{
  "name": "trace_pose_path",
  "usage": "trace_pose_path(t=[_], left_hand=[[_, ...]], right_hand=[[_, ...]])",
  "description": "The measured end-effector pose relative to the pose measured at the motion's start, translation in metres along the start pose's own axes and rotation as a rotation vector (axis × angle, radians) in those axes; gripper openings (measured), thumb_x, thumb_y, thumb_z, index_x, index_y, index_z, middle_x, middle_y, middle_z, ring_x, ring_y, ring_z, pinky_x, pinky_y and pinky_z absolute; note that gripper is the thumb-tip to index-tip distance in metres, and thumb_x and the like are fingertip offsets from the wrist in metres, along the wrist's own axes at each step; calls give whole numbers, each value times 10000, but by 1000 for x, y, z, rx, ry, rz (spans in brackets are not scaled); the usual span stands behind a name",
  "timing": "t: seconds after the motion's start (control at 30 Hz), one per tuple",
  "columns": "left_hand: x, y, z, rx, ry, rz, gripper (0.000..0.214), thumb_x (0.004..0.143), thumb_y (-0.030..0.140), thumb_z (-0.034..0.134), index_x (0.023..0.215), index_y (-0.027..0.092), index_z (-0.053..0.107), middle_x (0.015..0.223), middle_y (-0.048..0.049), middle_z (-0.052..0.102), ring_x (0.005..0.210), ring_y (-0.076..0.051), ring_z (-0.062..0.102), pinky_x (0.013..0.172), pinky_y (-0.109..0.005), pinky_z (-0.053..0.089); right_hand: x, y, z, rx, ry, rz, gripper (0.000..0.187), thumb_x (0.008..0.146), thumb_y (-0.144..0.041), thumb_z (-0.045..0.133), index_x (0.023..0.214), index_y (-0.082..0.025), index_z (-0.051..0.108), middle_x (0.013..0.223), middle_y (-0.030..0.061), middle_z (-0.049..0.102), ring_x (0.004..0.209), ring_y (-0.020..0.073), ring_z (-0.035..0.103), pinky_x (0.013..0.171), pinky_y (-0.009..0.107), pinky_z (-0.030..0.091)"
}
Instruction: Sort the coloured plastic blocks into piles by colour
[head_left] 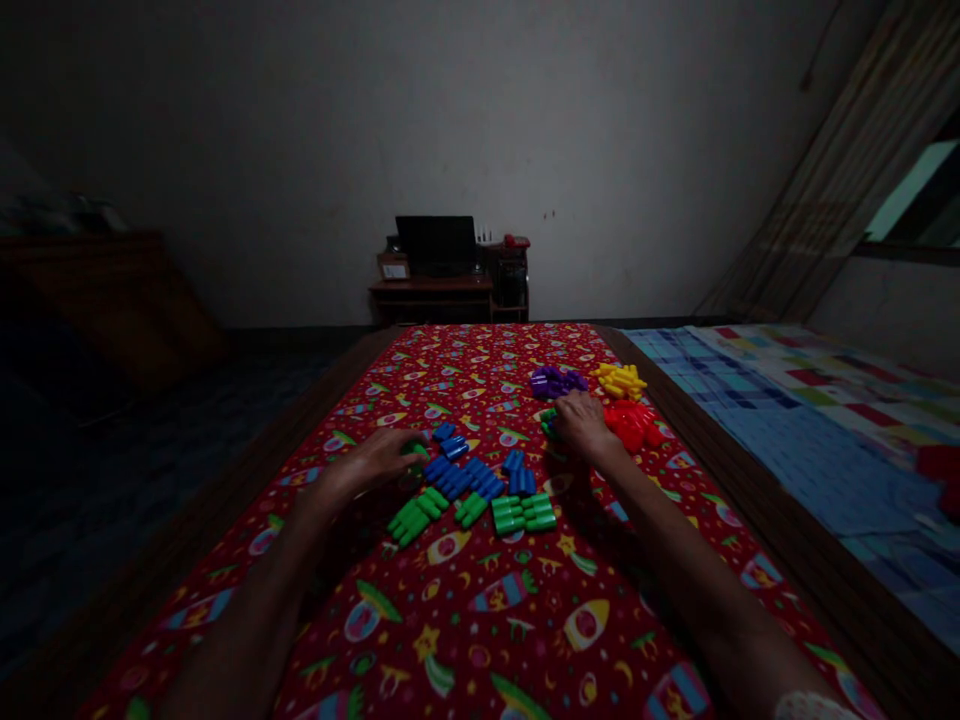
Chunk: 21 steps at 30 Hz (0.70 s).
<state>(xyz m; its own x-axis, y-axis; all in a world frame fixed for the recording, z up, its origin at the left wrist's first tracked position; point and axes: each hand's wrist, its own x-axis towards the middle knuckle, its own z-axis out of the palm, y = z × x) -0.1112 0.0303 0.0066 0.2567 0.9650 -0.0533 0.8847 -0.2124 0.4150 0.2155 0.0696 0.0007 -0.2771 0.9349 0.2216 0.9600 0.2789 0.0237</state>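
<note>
The cloth [480, 620] lies on the table [757, 510], running from the bottom edge to mid-frame. Blocks [457, 485] lie on it at centre, between the left hand [382, 455] and the right hand [585, 420]. Right of centre, one pile [559, 382] lies just behind the right hand, another [634, 425] beside it, a third [619, 381] behind the second. Beyond the table, at upper centre, a monitor [436, 243] stands on a desk [431, 285]. A bed [720, 420] lies at right, a cabinet [97, 290] at left.
</note>
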Motion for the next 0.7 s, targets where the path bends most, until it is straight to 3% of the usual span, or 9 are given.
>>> trace_pose_path(t=[0.2, 0.4, 0.57, 0.7], left_hand=[[-2, 18, -4, -74, 92, 5, 337, 712, 412, 572, 950, 220, 714, 1028, -54, 730, 965, -249, 654, 845, -304, 483], [6, 33, 11, -294, 207, 22, 464, 708, 506, 604, 1025, 175, 680, 841, -48, 715, 733, -215, 654, 658, -298, 509], [8, 52, 35, -692, 115, 88, 590, 721, 516, 629, 1189, 160, 583, 846, -40, 694, 718, -203, 670, 691, -335, 544], [1, 58, 31, -827, 52, 103, 639, 788, 533, 582, 1319, 192, 481, 908, -57, 695, 780, -210, 684, 757, -362, 551]], right_hand=[[6, -5, 5, 75, 31, -98, 255, 898, -175, 471, 1070, -127, 652, 1053, 144, 645, 945, 216, 548, 760, 288, 341], [3, -40, -14, 453, 57, -331, 280, 928, -342, 503, 931, -124, 678, 807, 67, 657, 733, 145, 549, 652, 239, 331], [-6, -69, -10, 809, -82, -542, 274, 927, -337, 503, 1049, -150, 663, 753, 12, 660, 654, 114, 555, 598, 200, 343], [-1, -61, -9, 701, -30, -478, 206, 857, -239, 593, 1026, -142, 662, 767, 25, 667, 652, 115, 552, 601, 203, 339]])
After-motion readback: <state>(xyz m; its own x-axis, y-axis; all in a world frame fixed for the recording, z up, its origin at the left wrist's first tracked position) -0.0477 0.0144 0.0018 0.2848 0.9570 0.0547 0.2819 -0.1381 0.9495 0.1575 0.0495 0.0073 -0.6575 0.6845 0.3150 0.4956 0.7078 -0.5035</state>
